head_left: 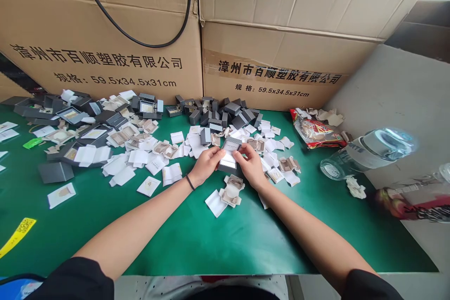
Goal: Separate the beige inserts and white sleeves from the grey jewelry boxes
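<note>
Both my hands hold one small grey jewellery box (229, 155) over the green table mat (197, 234). The box is open, with a white insert showing inside and its lid tipped up at the far side. My left hand (206, 165) grips the box's left side, fingers closed on it. My right hand (252, 165) grips its right side in the same way. A black band circles my left wrist. Just below the box lie a beige insert (232, 191) and a white card (215, 203).
Many small grey boxes (225, 115), white cards and beige inserts lie scattered across the mat's far half. Two large cardboard cartons (274, 56) stand behind. A red snack bag (316, 133), a clear bottle (365, 152) and crumpled paper lie at the right.
</note>
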Action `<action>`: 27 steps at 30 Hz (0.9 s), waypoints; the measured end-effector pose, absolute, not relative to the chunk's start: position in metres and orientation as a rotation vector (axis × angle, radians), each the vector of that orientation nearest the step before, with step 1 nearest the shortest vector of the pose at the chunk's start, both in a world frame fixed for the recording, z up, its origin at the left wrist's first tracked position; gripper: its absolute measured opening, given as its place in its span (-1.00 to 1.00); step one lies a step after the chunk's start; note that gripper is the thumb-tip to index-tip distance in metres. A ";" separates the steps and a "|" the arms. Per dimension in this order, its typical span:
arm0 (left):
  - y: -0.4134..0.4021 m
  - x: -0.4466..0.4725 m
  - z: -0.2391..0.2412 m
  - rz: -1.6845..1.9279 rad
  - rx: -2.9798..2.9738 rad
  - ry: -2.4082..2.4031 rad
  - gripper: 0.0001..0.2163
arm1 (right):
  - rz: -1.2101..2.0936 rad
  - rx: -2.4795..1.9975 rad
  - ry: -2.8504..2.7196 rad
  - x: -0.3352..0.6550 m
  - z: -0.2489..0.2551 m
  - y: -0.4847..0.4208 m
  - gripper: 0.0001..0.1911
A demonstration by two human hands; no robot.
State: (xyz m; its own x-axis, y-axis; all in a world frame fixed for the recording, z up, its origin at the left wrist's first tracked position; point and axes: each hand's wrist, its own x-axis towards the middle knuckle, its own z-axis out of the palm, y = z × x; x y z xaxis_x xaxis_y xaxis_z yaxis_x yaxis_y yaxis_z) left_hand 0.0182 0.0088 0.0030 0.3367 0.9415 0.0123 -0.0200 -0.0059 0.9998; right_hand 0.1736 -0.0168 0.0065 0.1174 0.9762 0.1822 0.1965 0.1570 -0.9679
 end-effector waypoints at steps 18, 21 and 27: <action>0.002 0.021 0.009 0.913 1.443 0.816 -0.72 | 0.896 -1.282 -1.256 0.176 -0.008 -0.012 -0.74; 0.004 0.020 0.006 0.995 1.399 0.849 -0.68 | 0.847 -1.270 -1.270 0.174 -0.003 -0.015 -0.76; 0.006 0.020 0.001 1.094 1.348 0.883 -0.57 | 0.956 -1.175 -1.338 0.170 0.001 -0.020 -0.79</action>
State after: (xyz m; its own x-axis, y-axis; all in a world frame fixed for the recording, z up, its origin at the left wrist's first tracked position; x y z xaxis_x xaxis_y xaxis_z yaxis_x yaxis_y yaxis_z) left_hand 0.0199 0.0062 0.0015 0.2870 0.9515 0.1104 -0.0927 -0.0871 0.9919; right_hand 0.1702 -0.0200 0.0013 0.0498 0.9782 0.2016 0.1270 0.1940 -0.9727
